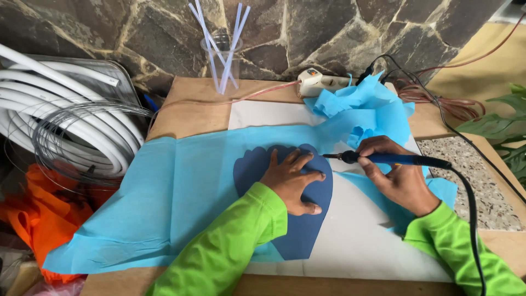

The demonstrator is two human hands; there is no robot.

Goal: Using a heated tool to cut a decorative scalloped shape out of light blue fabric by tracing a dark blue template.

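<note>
Template (296, 230) lies under left hand (290, 178); right hand (397, 175) grips soldering iron (392, 159).

A home craft corner: stone wall (329, 33), coiled wire (82, 137), glue gun (320, 82).

A clear cup (222, 60) holding pale blue straws (211, 38) stands at the back edge of the wooden table (189, 112), against a rough stone wall (307, 33), with a white glue gun (320, 83) lying just to its right. To the left of the table sit a coil of white hose (60, 123) and loops of thin wire (76, 145), with orange cloth (41, 216) bunched below them. On the right, reddish cables (452, 104) pile near green leaves (501, 129).
</note>
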